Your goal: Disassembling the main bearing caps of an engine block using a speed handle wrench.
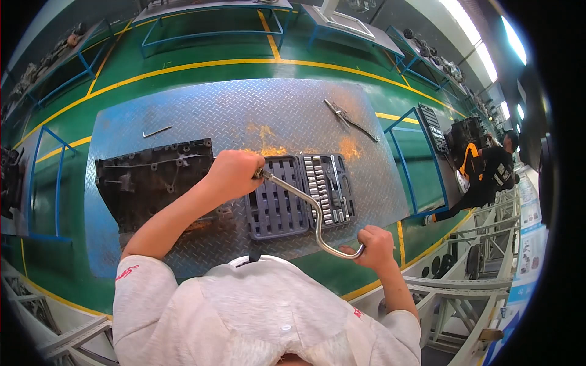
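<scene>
Tabletop beneath crank, hands at both ends

Worktable, from above: the engine block lies at left, the tool case right of it, near the centre, with sockets in its right half. Behind the block lies a hex key; toward the far right corner, a hand tool. A crank handle spans above the case — left hand at its far end, right hand at its near end. Right of the table, a co-worker is beside another bench.
</scene>
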{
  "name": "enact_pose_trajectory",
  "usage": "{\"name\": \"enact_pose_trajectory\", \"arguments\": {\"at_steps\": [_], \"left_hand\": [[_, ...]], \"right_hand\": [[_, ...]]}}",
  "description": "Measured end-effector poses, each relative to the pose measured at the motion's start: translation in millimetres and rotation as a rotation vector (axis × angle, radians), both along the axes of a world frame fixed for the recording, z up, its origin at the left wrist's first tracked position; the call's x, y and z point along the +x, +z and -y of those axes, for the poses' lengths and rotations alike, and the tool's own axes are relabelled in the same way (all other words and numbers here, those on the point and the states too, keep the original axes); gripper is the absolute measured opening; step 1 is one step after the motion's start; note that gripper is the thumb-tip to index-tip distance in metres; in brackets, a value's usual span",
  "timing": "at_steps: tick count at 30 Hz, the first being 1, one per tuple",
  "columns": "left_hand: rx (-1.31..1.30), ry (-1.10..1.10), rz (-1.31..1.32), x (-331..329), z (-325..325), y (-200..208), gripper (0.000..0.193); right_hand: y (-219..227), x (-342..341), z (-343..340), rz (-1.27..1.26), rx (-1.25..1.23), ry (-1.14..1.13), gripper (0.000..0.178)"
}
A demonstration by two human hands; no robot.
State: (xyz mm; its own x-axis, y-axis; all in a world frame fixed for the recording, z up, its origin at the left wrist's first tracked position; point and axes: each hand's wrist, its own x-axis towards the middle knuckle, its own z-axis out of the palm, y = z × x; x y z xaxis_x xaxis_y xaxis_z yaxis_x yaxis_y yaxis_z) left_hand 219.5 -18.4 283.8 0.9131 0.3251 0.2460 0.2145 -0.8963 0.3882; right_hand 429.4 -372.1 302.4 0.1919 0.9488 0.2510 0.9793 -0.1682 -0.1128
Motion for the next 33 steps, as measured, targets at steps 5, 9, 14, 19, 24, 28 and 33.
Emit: {"name": "enact_pose_trajectory", "arguments": {"at_steps": [5,9,14,19,24,28,33], "left_hand": [[0.032,-0.012,-0.195,-2,10,0,0.025],[-0.038,0.012,-0.337,-4,18,1,0.027],[-0.093,-0.065,-0.355,-8,24,-2,0.028],[-0.177,-0.056,-0.301,-14,36,-18,0.025],[0.05,0.013,-0.093,-24,56,-40,0.016],[0.043,-0.011,-0.064,-26,58,-54,0.011],[-0.02,-0.017,-0.159,-39,69,-57,0.014]], "right_hand": [[14,-4,3,0.076,0.042,0.009,0.06],[22,-4,5,0.126,0.059,0.033,0.057],[32,-3,9,0.186,0.003,0.067,0.055],[43,-4,14,0.214,-0.125,0.044,0.058],[37,-8,25,0.035,-0.309,0.033,0.064],[19,-11,32,0.004,-0.283,-0.057,0.065],[17,-30,34,-0.077,-0.259,-0.162,0.059]]}}
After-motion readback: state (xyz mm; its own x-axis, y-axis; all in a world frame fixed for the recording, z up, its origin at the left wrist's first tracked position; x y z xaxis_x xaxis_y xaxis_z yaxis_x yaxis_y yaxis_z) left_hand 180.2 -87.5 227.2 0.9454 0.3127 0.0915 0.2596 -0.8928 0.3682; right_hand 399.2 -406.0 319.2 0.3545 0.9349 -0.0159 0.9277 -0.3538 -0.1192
